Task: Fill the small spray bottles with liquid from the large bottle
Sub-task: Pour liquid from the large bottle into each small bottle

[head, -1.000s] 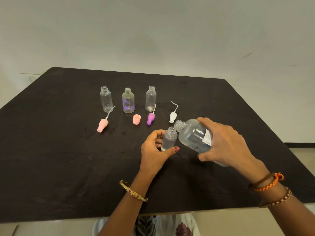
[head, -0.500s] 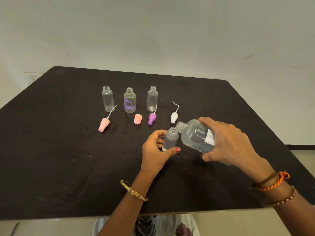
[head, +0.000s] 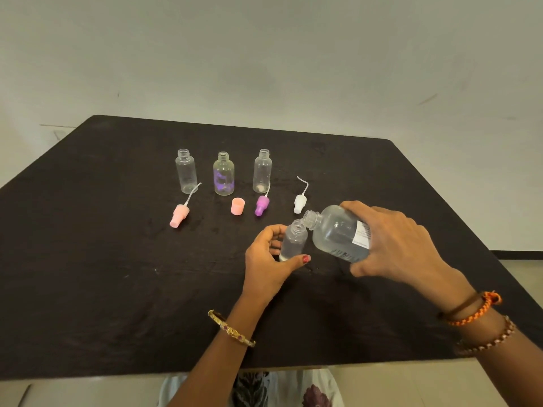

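Note:
My left hand [head: 269, 264] grips a small clear spray bottle [head: 293, 240] standing upright on the black table [head: 88, 274], its neck uncapped. My right hand [head: 396, 245] holds the large clear bottle [head: 335, 232] tilted leftward, its open mouth right at the small bottle's neck. Three more small uncapped bottles stand in a row further back: a left bottle [head: 186, 171], a middle bottle [head: 223, 178] with a purple tint inside, and a right bottle [head: 262, 171].
Loose spray heads lie in front of the row: a pink spray head [head: 179, 215], a purple spray head [head: 261, 205], a white spray head [head: 300, 202]. A pink cap [head: 237, 206] stands between them. A pale wall rises behind the table's far edge.
Both hands and the two held bottles stay almost in place; the large bottle stays tilted at the small bottle's neck. The head camera shifted slightly.

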